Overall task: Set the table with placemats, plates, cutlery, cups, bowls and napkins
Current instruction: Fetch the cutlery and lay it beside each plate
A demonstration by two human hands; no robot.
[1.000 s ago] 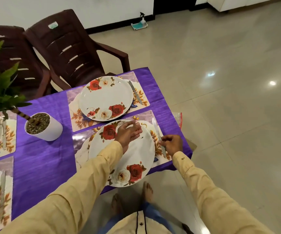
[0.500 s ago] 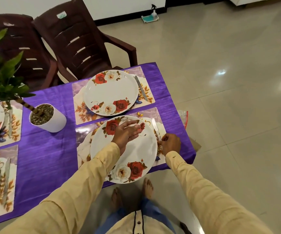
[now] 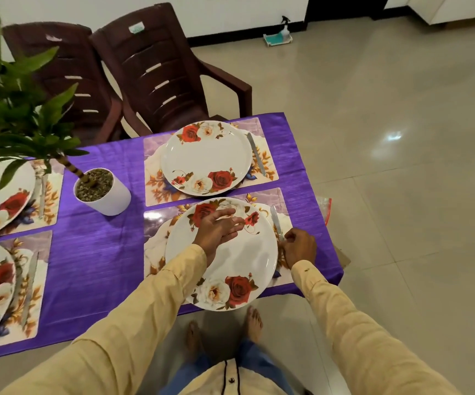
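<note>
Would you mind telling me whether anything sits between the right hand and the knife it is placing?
Nothing visible does. The right hand already has its fingers at the handle end of the knife, which lies on the placemat right of the plate.

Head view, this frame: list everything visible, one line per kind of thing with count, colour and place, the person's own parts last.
Tablecloth: 1, purple, covering the table.
Placemats: 4, floral lilac, under the plates.
Plates: 4, white with red roses, one per mat; two cut off at the left edge.
Knives: 4, silver, beside each plate.
Potted plant: 1, green in a white pot, mid-table.
Chairs: 2, dark brown, beyond the table.
Spray bottle on tray: 1, by the far wall.
Plastic bag: 1, clear, on the floor past the table's right edge.
Bare feet: 2, below the table edge.
Left hand: open, over the near plate.
Right hand: fingers closed on the near knife's handle.
</note>
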